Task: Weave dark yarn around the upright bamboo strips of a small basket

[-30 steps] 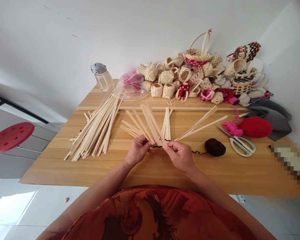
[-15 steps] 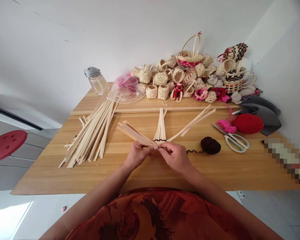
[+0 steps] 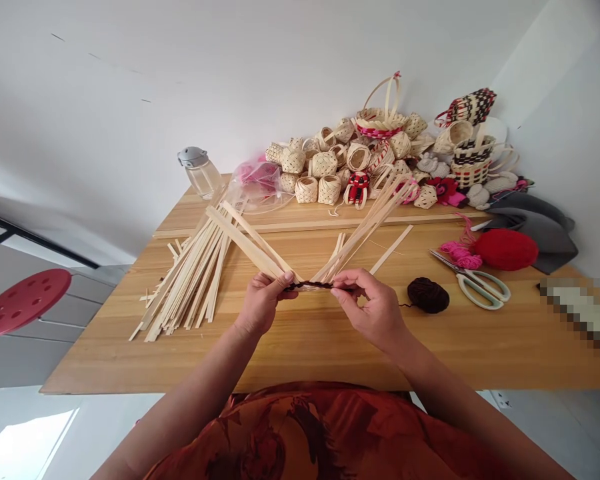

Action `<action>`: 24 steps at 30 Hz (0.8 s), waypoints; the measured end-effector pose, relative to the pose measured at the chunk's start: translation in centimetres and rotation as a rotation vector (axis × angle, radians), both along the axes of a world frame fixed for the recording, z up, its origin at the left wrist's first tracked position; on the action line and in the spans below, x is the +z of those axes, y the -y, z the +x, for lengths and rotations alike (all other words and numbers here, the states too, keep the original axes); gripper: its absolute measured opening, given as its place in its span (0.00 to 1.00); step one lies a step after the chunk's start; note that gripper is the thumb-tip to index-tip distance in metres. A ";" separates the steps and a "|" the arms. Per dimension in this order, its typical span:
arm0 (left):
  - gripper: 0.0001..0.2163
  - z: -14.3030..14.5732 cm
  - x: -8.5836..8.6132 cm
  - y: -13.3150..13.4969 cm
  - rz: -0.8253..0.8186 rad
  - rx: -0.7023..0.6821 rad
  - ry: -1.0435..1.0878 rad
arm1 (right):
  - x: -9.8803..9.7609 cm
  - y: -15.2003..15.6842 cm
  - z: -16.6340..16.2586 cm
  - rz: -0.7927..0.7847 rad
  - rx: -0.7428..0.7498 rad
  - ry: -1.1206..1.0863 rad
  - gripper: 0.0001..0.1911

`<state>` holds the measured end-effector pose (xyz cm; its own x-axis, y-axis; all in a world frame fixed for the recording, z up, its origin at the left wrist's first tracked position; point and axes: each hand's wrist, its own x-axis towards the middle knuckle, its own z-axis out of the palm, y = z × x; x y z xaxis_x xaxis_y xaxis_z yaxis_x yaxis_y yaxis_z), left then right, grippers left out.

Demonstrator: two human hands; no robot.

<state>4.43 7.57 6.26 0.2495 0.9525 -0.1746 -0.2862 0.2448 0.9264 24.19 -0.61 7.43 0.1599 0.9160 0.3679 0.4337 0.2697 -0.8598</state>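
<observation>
Both my hands hold up a fan of pale bamboo strips [image 3: 250,243] bound along their near ends by dark brown yarn [image 3: 314,285]. My left hand [image 3: 261,303] pinches the left end of the bound row. At the right end my right hand [image 3: 373,308] pinches it, fingers closed. The strips spread away from me in three bunches, lifted off the wooden table [image 3: 305,347]. A thin strand leads right to a dark brown yarn ball [image 3: 428,295].
A large loose pile of bamboo strips [image 3: 190,277] lies at left. Scissors [image 3: 475,283], a red yarn ball [image 3: 506,249] and pink yarn sit at right. Many small woven baskets [image 3: 380,163] are heaped at the back, beside a plastic bottle [image 3: 200,172]. A red stool [image 3: 23,301] stands left.
The bound strips were lying on the table; now both hands have lifted them and moved apart, stretching the yarn-bound edge. The strip bunches tilt upward and spread wider.
</observation>
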 end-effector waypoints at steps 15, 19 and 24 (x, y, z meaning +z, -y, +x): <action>0.13 -0.3 0.0 -0.1 0.055 -0.146 0.024 | 0.0 -1.2 0.4 -0.414 0.128 -0.549 0.20; 0.17 0.0 0.4 0.0 -0.021 -0.120 0.020 | 0.7 -1.3 0.0 -0.386 0.123 -0.588 0.20; 0.29 -0.3 0.8 -0.3 0.035 0.003 -0.057 | 1.1 -1.7 -0.2 -0.346 0.055 -0.611 0.21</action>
<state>4.09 7.86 7.03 0.2376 0.9589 -0.1550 -0.2336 0.2113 0.9491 23.96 1.10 8.55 0.1952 0.9769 -0.0871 -0.1607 -0.0557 -0.9854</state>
